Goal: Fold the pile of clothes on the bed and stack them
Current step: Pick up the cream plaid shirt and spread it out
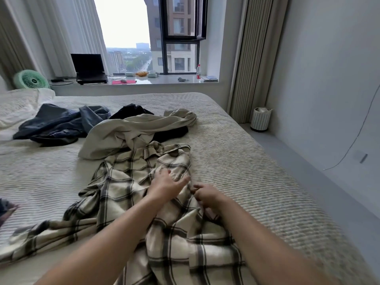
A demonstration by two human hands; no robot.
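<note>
Both hands work the cream-and-black plaid flannel shirt, which lies rumpled at 6 o'clock on the ribbed beige bed: the left hand rests on it with fingers spread flat, while the right hand has its fingers curled, seemingly pinching the cloth's edge. Pulling from that pinch could probably drag the bunched body along rather than spread it, since folds are trapped under both forearms. A tug toward 3 o'clock risks sliding fabric off the bed's near edge. Open bedspread lies toward 9 o'clock; the crumpled beige garment and dark blue denim jeans crowd 12 and 10 o'clock.
</note>
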